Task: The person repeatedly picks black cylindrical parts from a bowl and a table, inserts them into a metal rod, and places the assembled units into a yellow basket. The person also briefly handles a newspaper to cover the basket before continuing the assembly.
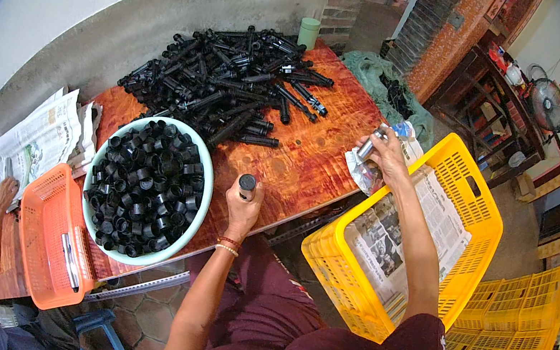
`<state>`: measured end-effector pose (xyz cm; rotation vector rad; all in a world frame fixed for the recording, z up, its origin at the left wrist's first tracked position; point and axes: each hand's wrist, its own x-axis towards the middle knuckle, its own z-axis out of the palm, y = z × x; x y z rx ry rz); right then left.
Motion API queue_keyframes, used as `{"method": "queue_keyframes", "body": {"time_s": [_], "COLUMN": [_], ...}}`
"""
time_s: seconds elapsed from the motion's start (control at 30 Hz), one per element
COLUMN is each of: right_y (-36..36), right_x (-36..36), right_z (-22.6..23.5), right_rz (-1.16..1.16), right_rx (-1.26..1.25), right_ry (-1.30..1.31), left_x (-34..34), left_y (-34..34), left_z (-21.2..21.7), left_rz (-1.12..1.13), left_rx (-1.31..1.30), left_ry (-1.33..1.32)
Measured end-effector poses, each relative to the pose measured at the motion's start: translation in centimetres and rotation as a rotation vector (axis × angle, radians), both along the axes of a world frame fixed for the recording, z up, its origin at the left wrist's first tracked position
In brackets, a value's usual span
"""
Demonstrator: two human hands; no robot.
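Observation:
My left hand (242, 211) is closed around a dark cylinder (247, 183), its round black end facing up, just off the near edge of the wooden table. Shiny silver cylinders (369, 145), perhaps one or two, are gripped in my right hand (390, 157) above the table's right edge. Beneath that hand lies crumpled printed paper or plastic (366, 177). To the left of my left hand, a pale green basin (206, 200) holds many short black caps (148, 188). Behind it spreads a large heap of black ribbed tubes (215, 75), a few with silvery parts.
A yellow crate (349, 290) lined with newspaper (438, 206) stands at my right; more yellow crates (510, 332) lie beyond. An orange basket (49, 220) sits left of the basin, near a co-worker's hand (6, 193) and newspapers (40, 132). A green cup (308, 33) stands behind the heap.

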<state>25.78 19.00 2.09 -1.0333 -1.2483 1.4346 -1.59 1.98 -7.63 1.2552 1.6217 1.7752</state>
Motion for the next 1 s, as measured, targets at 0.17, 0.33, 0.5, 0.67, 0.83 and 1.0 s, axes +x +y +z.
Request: {"method": "queue_keyframes", "body": {"time_s": [0.17, 0.33, 0.5, 0.67, 0.83, 1.0], "right_y": [4.3, 7.0, 7.7, 7.0, 7.5, -1.2], "right_x": [-1.7, -1.9, -0.6, -3.1, -0.5, -3.5], "right_z": [-2.7, -6.0, -8.4, -7.6, -9.2, -1.9], "right_rz": [-0.04, -0.074, -0.142, -0.074, -0.262, -0.286], "right_rx": [0.285, 0.264, 0.438, 0.531, 0.855, 0.828], "right_ry": [-0.334, -0.516, -0.835, -0.928, -0.932, -1.035], "left_x": [0.1, 0.3, 0.2, -0.6, 0.3, -0.8], "left_y": [0.0, 0.0, 0.2, -0.4, -1.9, -8.6], "left_z": [0.0, 0.3, -0.3, 0.0, 2.2, 4.6], "left_rz": [0.009, 0.002, -0.007, 0.068, -0.031, -0.488], "left_rx": [0.029, 0.015, 0.011, 0.006, -0.125, -0.128], "left_ry": [0.009, -0.034, 0.023, 0.076, 0.117, -0.187]}}
